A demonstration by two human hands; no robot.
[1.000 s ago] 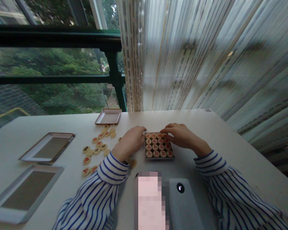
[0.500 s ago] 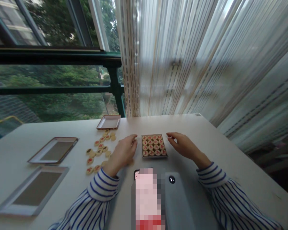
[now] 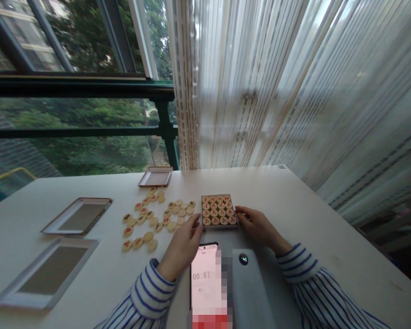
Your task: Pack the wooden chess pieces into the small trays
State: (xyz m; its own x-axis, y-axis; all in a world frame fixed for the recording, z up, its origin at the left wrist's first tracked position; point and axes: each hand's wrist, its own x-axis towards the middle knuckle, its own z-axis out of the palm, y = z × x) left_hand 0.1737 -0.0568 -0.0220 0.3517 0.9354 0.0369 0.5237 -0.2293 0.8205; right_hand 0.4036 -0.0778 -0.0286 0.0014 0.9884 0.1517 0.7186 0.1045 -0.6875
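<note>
A small square box (image 3: 202, 212) on the white table (image 3: 294, 205) is filled with round wooden chess pieces marked in red. My left hand (image 3: 183, 244) rests on the table just below the box's near left corner, fingers loosely extended and holding nothing. My right hand (image 3: 258, 226) lies beside the box's near right corner, fingers slightly curled, also holding nothing. Several loose chess pieces (image 3: 154, 218) lie scattered to the left of the box.
A phone (image 3: 205, 283) showing a timer lies near me, beside a grey device (image 3: 251, 288). A small box lid (image 3: 155, 176) sits at the back. Two flat trays (image 3: 77, 215) (image 3: 46, 272) lie at the left. Striped curtains hang behind the table.
Both hands have pulled back from the top of the box towards me and now rest beside its near corners. The view has tilted, revealing the phone's timer.
</note>
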